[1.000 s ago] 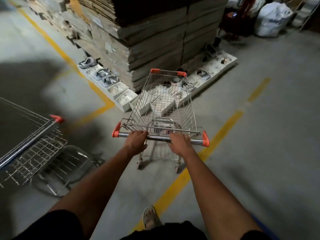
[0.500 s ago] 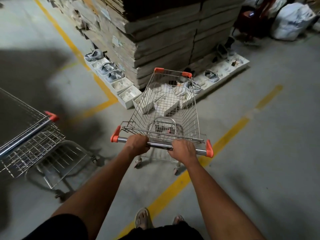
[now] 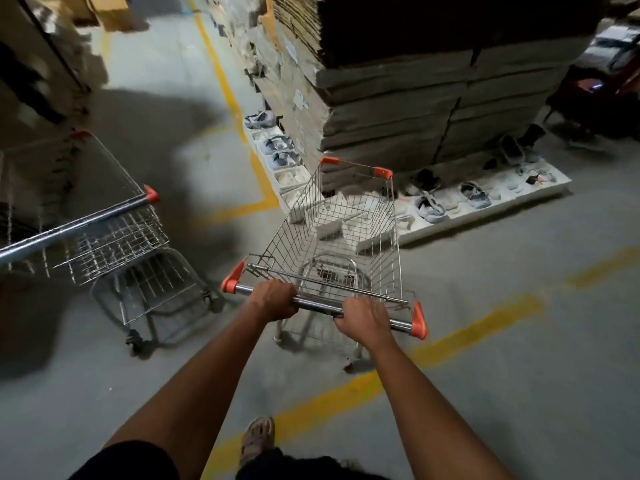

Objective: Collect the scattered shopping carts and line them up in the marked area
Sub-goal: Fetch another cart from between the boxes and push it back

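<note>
A small wire shopping cart (image 3: pixel 346 237) with orange corner caps stands straight ahead of me on the concrete floor. My left hand (image 3: pixel 273 299) and my right hand (image 3: pixel 363 318) both grip its chrome handle bar, left hand near the left end, right hand toward the right end. The cart's basket holds nothing. A second wire shopping cart (image 3: pixel 104 230) with an orange-capped handle stands to my left, angled with its handle toward me, apart from my cart. A yellow floor line (image 3: pixel 346 389) runs diagonally under my cart's rear wheels.
A tall pallet of flattened cardboard (image 3: pixel 398 98) rises just beyond the cart's nose. White trays with shoes (image 3: pixel 474 199) lie along its base. Another yellow line (image 3: pixel 221 74) runs away on the left. More stacked cardboard (image 3: pixel 45 64) stands at the far left.
The cart in my hands has swung to the right while my view turned left. The second cart on the left now appears closer and fuller in view. My grip has stayed the same.
</note>
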Tool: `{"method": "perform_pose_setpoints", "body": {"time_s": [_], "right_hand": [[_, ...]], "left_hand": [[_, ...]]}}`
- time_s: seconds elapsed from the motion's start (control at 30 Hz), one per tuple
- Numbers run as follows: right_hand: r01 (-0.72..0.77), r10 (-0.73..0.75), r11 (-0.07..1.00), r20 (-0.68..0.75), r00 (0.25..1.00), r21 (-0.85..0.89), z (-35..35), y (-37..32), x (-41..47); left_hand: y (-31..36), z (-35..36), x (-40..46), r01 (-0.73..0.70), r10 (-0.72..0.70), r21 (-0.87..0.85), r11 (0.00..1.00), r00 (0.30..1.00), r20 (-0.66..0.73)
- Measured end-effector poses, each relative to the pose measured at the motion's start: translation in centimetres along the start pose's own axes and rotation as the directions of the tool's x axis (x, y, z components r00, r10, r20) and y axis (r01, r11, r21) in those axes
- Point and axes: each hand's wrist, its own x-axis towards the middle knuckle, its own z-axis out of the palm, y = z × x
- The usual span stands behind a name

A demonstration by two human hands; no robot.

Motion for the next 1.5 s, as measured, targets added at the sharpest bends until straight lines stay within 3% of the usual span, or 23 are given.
{"method": "perform_pose_setpoints", "body": {"time_s": [0.37,0.6,0.97,1.27,1.5], "right_hand": [[0.274,-0.274,0.956,0.013,0.962,-0.108,1.7,7.2,-7.4],[0.442,-0.438,0.883,0.058,0.897,-0.159,1.6,10.9,-10.2],[0.592,-0.582,0.788,0.106,0.806,-0.171,2.1,14.9,-16.3],[0.75,-0.735,0.623,0.159,0.659,-0.225,1.5,19.4,-15.6],[0.89,-0.881,0.4,0.178,0.439,-0.217,1.1,23.0,-12.3]], "left_hand": [[11.3,4.2,-10.8,0.231,-0.234,-0.07,0.97,0.972,-0.037],[17.4,6.8,-15.2,0.292,-0.296,-0.14,0.946,0.955,-0.008],[27.4,9.3,-21.5,0.504,-0.513,-0.189,0.843,0.858,0.003],[35.3,9.2,-21.6,0.665,-0.675,-0.278,0.693,0.734,0.072],[40.0,7.9,-19.3,0.793,-0.813,-0.391,0.467,0.559,0.163]]}}
